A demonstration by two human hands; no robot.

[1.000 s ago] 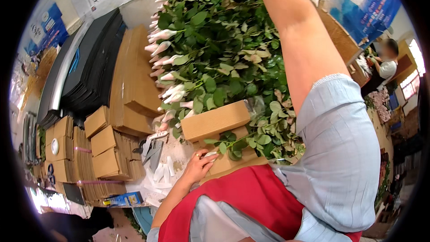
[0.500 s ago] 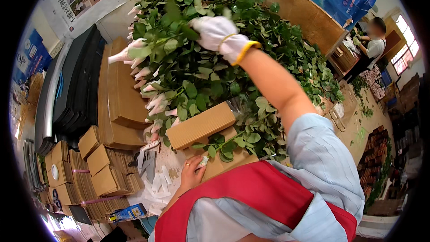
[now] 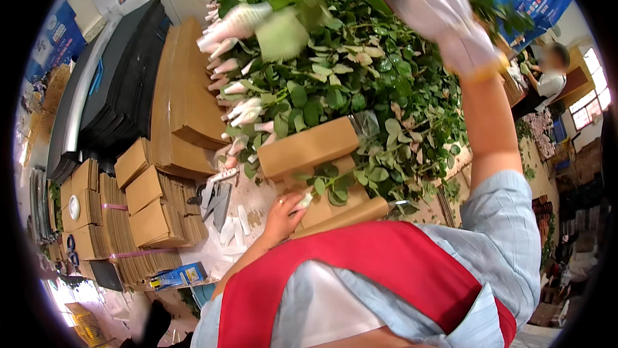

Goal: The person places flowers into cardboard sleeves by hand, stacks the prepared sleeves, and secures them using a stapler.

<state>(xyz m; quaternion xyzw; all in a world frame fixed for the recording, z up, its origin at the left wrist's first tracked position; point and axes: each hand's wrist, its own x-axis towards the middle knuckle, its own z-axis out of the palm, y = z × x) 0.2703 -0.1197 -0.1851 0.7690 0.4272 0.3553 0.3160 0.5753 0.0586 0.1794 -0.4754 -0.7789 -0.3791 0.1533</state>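
My bare left hand [image 3: 286,218], wearing a ring, pinches the white-sleeved head of a rose [image 3: 305,201]. That rose's leafy stem lies to the right across a brown cardboard sheet [image 3: 322,214]. My right hand [image 3: 428,10], in a white glove with a yellow cuff, is raised over the far right side of the pile and blurred by motion. It is closed round the stem of another rose, whose sleeved head [image 3: 238,25] points left; its leaves show on both sides of the glove. Below lies a large heap of leafy roses [image 3: 341,90], their pale sleeved heads facing left.
A long corrugated cardboard block [image 3: 309,148] rests beyond my left hand. White sleeves [image 3: 235,229] and a grey triangular tool [image 3: 217,205] lie to its left. Folded cardboard stacks [image 3: 158,219] and black sheets [image 3: 122,77] stand farther left. Another person [image 3: 550,81] works at the far right.
My right hand has moved right and lifted a rose off the heap. The left hand keeps its hold on the other rose. The whole view has shifted a little.
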